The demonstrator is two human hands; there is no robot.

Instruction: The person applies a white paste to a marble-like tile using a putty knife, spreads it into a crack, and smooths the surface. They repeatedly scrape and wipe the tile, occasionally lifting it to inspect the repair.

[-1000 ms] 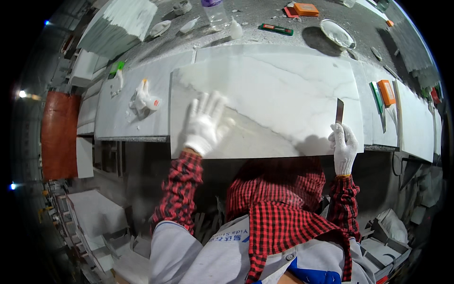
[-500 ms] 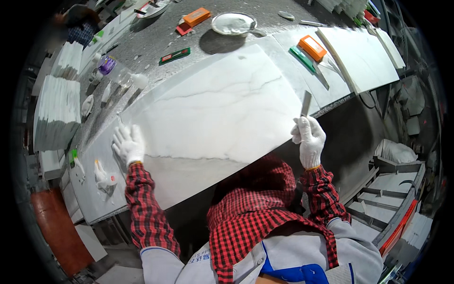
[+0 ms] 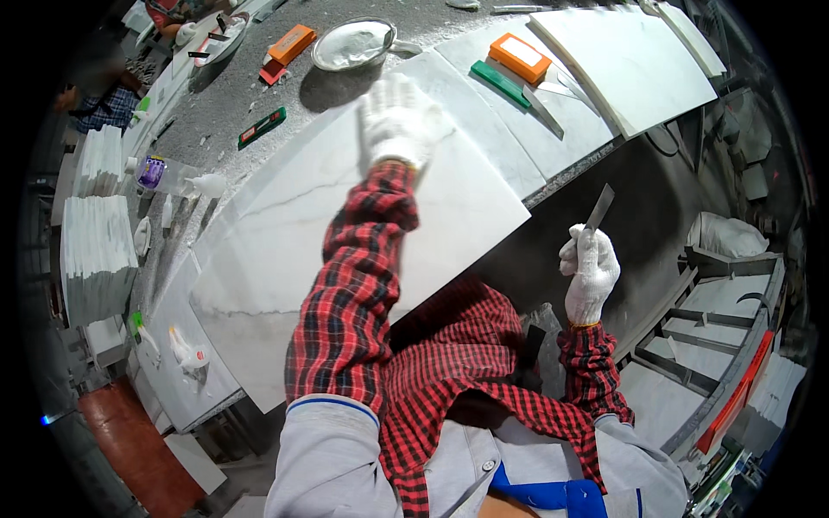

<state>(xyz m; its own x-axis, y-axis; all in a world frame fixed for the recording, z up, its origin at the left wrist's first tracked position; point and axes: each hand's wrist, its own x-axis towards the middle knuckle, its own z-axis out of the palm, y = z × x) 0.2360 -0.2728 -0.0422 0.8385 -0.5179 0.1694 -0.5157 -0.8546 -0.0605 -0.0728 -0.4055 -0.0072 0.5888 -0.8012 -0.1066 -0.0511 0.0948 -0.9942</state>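
Left hand [image 3: 399, 119] moved up the tile [image 3: 285, 250]; right hand [image 3: 589, 274] apparently holds scraper [image 3: 598, 208]

A glossy, smooth white marble slab [image 3: 363, 233] is lying on a rough grey stone bench [image 3: 259, 95]; knitted cotton gloves are covering both hands; the scraper blade [image 3: 598, 208] is looking metallic.

The person wears white knitted gloves on the left hand [image 3: 399, 119] and the right hand [image 3: 590, 274]. The shirt sleeves are red and black checked. A grey vest with blue trim covers the chest.
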